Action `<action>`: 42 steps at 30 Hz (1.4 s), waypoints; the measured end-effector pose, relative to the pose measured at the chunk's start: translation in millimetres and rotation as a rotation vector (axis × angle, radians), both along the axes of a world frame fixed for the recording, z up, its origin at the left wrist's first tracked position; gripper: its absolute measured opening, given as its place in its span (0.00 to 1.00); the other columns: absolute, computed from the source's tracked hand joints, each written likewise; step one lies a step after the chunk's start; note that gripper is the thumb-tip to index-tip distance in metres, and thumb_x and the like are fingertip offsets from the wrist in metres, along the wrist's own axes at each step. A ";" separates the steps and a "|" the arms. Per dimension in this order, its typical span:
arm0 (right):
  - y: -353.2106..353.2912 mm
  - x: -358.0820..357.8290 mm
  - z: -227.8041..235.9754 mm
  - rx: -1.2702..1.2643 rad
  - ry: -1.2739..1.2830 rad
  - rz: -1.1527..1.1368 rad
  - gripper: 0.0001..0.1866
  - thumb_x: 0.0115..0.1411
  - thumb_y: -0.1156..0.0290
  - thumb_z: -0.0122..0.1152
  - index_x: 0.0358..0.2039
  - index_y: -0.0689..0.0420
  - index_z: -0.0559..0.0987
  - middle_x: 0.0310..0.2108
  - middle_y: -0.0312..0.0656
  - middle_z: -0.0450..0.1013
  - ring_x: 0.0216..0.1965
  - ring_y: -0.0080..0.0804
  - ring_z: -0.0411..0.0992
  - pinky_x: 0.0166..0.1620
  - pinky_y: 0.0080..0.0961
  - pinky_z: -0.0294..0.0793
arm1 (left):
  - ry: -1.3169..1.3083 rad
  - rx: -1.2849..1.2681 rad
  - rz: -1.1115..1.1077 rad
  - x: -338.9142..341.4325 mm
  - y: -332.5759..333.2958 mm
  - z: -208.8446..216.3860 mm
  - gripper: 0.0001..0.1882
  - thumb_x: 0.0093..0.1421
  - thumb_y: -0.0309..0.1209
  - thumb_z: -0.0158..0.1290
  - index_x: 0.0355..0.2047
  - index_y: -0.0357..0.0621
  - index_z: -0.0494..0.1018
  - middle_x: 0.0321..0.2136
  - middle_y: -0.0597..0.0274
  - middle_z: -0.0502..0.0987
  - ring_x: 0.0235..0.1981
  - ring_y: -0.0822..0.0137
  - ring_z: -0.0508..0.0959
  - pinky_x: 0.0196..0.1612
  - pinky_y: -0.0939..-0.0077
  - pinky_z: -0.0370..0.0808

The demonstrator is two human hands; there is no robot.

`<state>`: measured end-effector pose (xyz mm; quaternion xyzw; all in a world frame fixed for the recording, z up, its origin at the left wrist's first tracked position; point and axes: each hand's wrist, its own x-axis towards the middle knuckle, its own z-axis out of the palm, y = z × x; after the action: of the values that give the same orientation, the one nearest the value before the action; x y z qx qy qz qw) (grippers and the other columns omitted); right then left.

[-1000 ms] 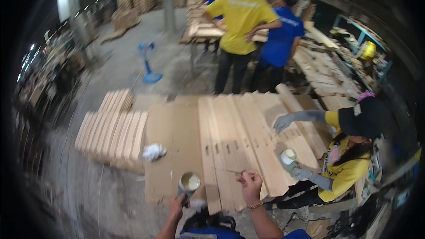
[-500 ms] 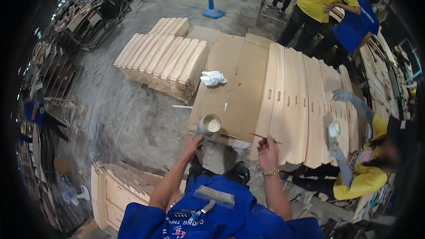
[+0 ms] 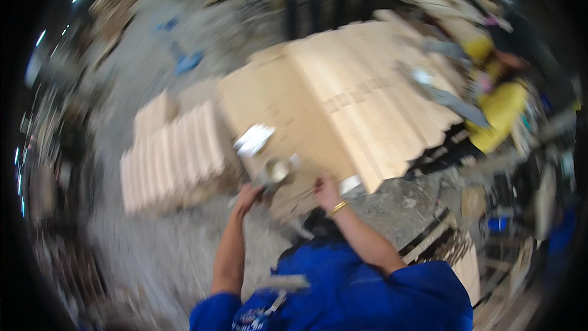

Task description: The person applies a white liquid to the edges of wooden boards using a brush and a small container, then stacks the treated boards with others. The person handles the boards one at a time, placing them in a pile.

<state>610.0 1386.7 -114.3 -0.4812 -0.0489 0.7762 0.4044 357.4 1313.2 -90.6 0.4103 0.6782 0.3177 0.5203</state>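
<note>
A cup-like container [image 3: 277,171] with pale cream contents is gripped by my left hand [image 3: 249,196], its fingers closed around the side. My right hand [image 3: 327,192] is raised just right of the container, fingers pinched together. Blur hides the thin wooden stick, perhaps a brush, that showed in this pinch half a second ago. Beyond both hands lies a brown cardboard sheet [image 3: 263,95] with a crumpled white cloth [image 3: 254,140] on its left edge. Long pale wooden boards [image 3: 361,107] with slots lie side by side along the sheet's right.
On the left stands a stack of pale wooden slats [image 3: 174,159]. A blue fan [image 3: 188,61] is on the floor behind it. At the right, a gloved co-worker in yellow [image 3: 505,113] reaches over the boards, holding a white-topped container [image 3: 421,76]. Two people stand at the back.
The view has swung to the right and is blurred, so the boards and stack appear shifted left and turned. My hands are closer together in the picture; the stick no longer shows.
</note>
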 end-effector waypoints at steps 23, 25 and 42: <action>-396.2 -71.2 54.9 0.124 -0.113 -1.938 0.12 0.54 0.60 0.58 0.23 0.52 0.68 0.18 0.33 0.65 0.18 0.23 0.64 0.22 0.22 0.66 | -0.449 -0.401 -0.826 76.2 -15.2 -30.9 0.13 0.56 0.39 0.50 0.27 0.41 0.67 0.16 0.63 0.69 0.15 0.70 0.68 0.18 0.81 0.64; -444.5 -118.2 49.0 0.081 -0.153 -2.093 0.11 0.55 0.61 0.57 0.23 0.52 0.69 0.19 0.33 0.66 0.19 0.23 0.64 0.23 0.22 0.66 | -0.462 -0.420 -0.889 75.9 -33.3 -25.3 0.13 0.56 0.39 0.50 0.27 0.41 0.67 0.16 0.63 0.69 0.15 0.70 0.68 0.18 0.80 0.65; -492.0 -152.5 34.4 0.059 -0.125 -1.833 0.04 0.55 0.70 0.52 0.27 0.56 0.72 0.23 0.36 0.70 0.22 0.27 0.67 0.25 0.24 0.66 | -0.548 -0.305 -0.475 -27.4 -67.8 -29.1 0.11 0.57 0.38 0.47 0.30 0.43 0.65 0.14 0.66 0.66 0.14 0.73 0.67 0.16 0.80 0.62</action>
<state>457.6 894.7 -79.9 -0.3624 0.3103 0.1229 0.8702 330.0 1245.5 -119.8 0.3739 0.4397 0.1816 0.7962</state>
